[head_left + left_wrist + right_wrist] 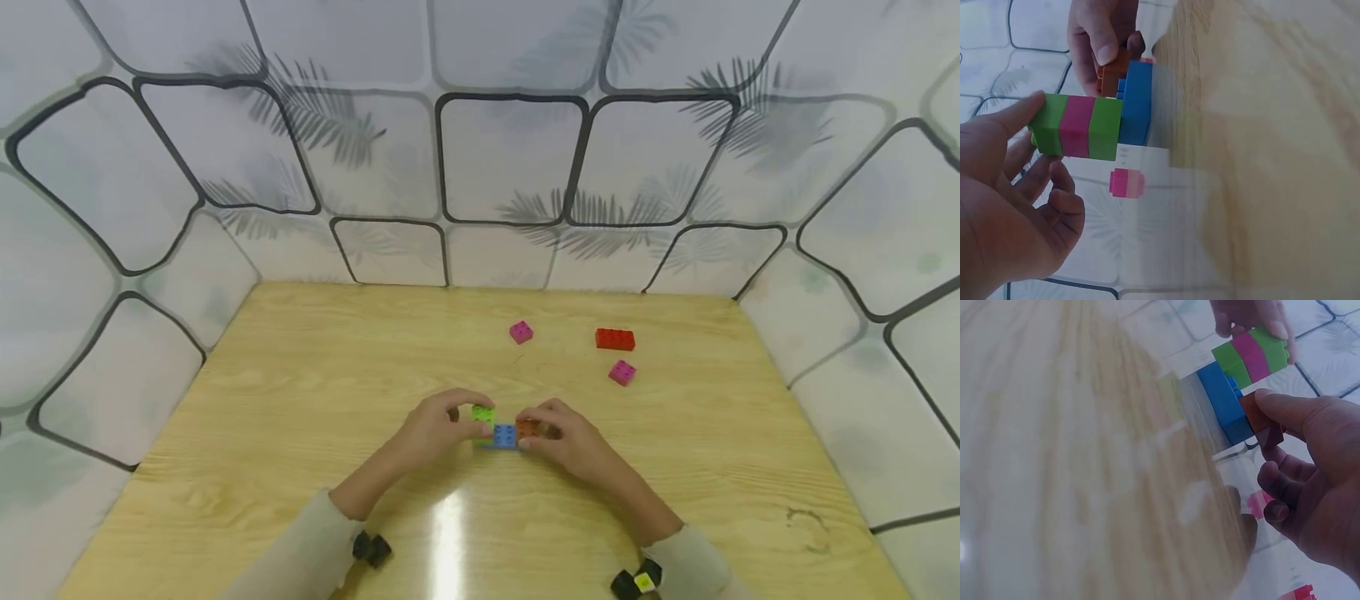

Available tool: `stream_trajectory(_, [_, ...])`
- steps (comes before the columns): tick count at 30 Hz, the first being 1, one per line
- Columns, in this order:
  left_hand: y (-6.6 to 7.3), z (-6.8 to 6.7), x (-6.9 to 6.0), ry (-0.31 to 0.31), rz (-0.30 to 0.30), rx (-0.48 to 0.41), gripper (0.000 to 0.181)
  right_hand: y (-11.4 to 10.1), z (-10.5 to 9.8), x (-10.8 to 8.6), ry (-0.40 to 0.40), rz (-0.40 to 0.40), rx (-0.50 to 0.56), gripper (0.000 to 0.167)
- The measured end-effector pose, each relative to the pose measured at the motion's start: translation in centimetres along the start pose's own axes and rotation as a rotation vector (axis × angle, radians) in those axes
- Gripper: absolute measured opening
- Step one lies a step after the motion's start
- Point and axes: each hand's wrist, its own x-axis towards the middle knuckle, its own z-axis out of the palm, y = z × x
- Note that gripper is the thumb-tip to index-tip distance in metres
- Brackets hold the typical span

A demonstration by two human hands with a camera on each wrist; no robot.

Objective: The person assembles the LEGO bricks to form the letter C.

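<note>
A long blue brick [504,436] lies on the table in front of me. On its left end stands a stack of green, pink and green bricks [1075,126], and my left hand [433,427] pinches the top green brick between thumb and finger. My right hand [576,442] grips an orange-brown brick [1259,415] at the blue brick's right end. Blue studs [1121,89] show between the stack and the orange-brown brick. Whether the orange-brown brick is fully pressed down I cannot tell.
Beyond my hands lie a pink brick [521,332], a second pink brick [622,372] and a longer red brick [615,339]. A patterned pale wall [510,158] encloses the wooden table [315,358] at the back and sides.
</note>
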Motion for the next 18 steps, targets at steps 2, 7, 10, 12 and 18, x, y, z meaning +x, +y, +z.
stream_trajectory(2, [-0.2,-0.1,0.3,-0.018,0.002,-0.019,0.044,0.0,0.0,0.0,-0.006,0.006,-0.003,0.039])
stream_trajectory(7, [-0.4,-0.6,2.3,-0.017,0.031,-0.033,0.047,-0.1,-0.1,0.0,-0.013,0.031,-0.016,0.039])
stream_trajectory(10, [-0.5,-1.2,4.2,0.009,0.068,-0.026,0.048,-0.1,-0.1,0.1,-0.018,0.046,-0.018,0.039])
stream_trajectory(12, [-0.4,-1.6,5.6,0.028,0.089,-0.008,0.047,-0.1,-0.2,0.1,-0.019,0.060,-0.017,0.038])
stream_trajectory(18, [-0.7,-1.7,9.8,0.080,0.063,0.066,0.042,0.0,-0.6,0.0,-0.016,0.071,-0.013,0.036])
